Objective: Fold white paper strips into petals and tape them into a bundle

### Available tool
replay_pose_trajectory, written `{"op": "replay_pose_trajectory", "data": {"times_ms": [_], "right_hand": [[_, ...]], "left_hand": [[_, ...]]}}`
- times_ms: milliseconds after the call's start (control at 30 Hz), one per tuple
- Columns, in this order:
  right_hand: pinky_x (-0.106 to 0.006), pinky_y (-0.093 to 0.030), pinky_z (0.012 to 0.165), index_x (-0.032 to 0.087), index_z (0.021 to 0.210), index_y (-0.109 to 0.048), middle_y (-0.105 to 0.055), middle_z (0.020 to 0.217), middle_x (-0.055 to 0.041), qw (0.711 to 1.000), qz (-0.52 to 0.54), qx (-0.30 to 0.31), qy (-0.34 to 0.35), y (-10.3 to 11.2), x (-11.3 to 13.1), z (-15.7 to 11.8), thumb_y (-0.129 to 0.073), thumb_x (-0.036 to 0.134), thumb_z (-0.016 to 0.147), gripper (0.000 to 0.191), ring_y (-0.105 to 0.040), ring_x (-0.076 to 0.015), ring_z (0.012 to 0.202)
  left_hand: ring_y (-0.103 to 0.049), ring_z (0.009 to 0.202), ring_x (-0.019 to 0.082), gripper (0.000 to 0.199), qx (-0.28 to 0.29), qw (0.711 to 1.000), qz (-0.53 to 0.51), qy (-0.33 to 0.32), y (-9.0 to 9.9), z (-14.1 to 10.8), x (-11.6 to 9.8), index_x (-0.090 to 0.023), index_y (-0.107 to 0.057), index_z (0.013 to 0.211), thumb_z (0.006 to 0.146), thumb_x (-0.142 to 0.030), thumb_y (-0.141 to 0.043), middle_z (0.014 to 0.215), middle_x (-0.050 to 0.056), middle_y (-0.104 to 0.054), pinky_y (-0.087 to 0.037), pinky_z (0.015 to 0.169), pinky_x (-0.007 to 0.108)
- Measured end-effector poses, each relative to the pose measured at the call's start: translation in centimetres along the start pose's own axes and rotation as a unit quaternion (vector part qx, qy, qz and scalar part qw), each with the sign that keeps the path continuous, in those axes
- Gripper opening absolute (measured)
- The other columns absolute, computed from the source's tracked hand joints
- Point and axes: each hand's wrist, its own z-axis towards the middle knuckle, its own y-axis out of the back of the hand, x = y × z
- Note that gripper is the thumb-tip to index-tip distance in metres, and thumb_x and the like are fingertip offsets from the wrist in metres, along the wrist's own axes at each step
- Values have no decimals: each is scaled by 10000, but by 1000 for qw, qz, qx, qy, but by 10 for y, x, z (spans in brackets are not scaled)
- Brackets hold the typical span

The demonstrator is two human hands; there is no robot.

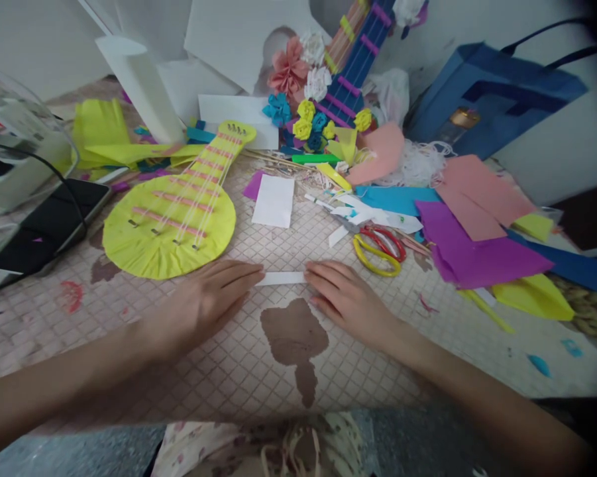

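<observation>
A narrow white paper strip lies across the table in front of me. My left hand has its fingers together on the strip's left end. At the right end, my right hand pinches it the same way; both ends are hidden under the fingers. Just beyond my left hand rests a yellow crepe-paper toy lute with pink bars and white strings. A white paper rectangle lies past the strip. Scissors with red and yellow handles are beyond my right hand.
Purple paper, pink paper and white scraps cover the right side. Behind stand a blue paper instrument neck, paper flowers and a blue bag. On the left are a phone and a white roll.
</observation>
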Motion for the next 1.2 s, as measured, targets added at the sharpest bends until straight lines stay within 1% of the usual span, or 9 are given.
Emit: {"op": "replay_pose_trajectory", "data": {"times_ms": [133, 400, 500, 567, 667, 867, 1033, 1100, 1200], "right_hand": [[-404, -476, 882, 157, 1003, -605, -612, 1030, -98, 998, 42, -7, -45, 0, -2, 17, -440, 221, 921, 194, -525, -216, 995], [-313, -455, 755, 174, 848, -535, -525, 946, -52, 987, 105, 61, -106, 4, -10, 35, -594, 212, 825, 73, -521, -175, 893], [-262, -419, 661, 177, 778, -525, -545, 802, -5, 976, 157, 70, -134, 8, -14, 36, -609, 177, 796, 85, -525, -138, 754], [-240, -403, 614, 181, 808, -529, -556, 722, 23, 958, 232, 67, -157, 11, -19, 35, -595, 172, 800, 68, -524, -117, 675], [-234, -417, 616, 182, 902, -547, -600, 771, 15, 930, 321, 50, -172, 17, -28, 32, -585, 206, 810, 102, -548, -114, 682], [-232, -419, 595, 166, 808, -562, -582, 725, 8, 915, 357, 21, -184, 27, -43, 26, -593, 259, 802, 98, -530, -111, 649], [-225, -390, 561, 171, 803, -560, -573, 694, 13, 926, 331, 5, -184, 31, -55, 19, -527, 266, 841, 108, -520, -112, 622], [-237, -397, 601, 180, 828, -577, -608, 744, 1, 947, 260, -20, -190, 38, -67, 11, -508, 249, 848, 100, -545, -124, 663], [-249, -377, 597, 197, 827, -568, -626, 758, -9, 962, 93, -50, -252, 50, -88, -6, -534, 302, 844, 112, -554, -147, 669]], "left_hand": [[-571, 950, 196, 217, -11, 999, -19, 36, -8, 26, -5, -139, -567, 1087, 924, -203, -438, 1026, 91, -616, -486, 843, 360], [-557, 799, 183, 78, 92, 986, -67, 122, -12, 59, 7, -155, -576, 875, 807, -194, -574, 835, 40, -579, -447, 693, 302], [-549, 753, 164, 55, 123, 977, -106, 135, -7, 68, 7, -160, -584, 785, 745, -191, -607, 801, 22, -587, -417, 657, 275], [-552, 717, 152, 94, 130, 965, -151, 170, -4, 75, 6, -157, -596, 794, 728, -220, -615, 779, 16, -605, -411, 634, 260], [-557, 656, 131, 185, 128, 930, -255, 230, 0, 87, 4, -147, -632, 855, 756, -297, -589, 720, 10, -634, -406, 586, 227], [-487, 549, 86, 213, 142, 900, -351, 214, -6, 106, 8, -132, -657, 798, 721, -328, -620, 603, -14, -592, -347, 500, 185], [-495, 561, 85, 187, 142, 908, -336, 204, -11, 118, 10, -147, -643, 774, 716, -324, -633, 610, -19, -583, -353, 504, 184], [-489, 555, 84, 176, 141, 903, -345, 212, -12, 124, 10, -143, -637, 762, 716, -313, -640, 593, -21, -570, -349, 496, 186], [-489, 552, 75, 144, 102, 867, -411, 261, -13, 139, 10, -138, -614, 740, 708, -269, -664, 612, -20, -576, -353, 493, 185]]}}
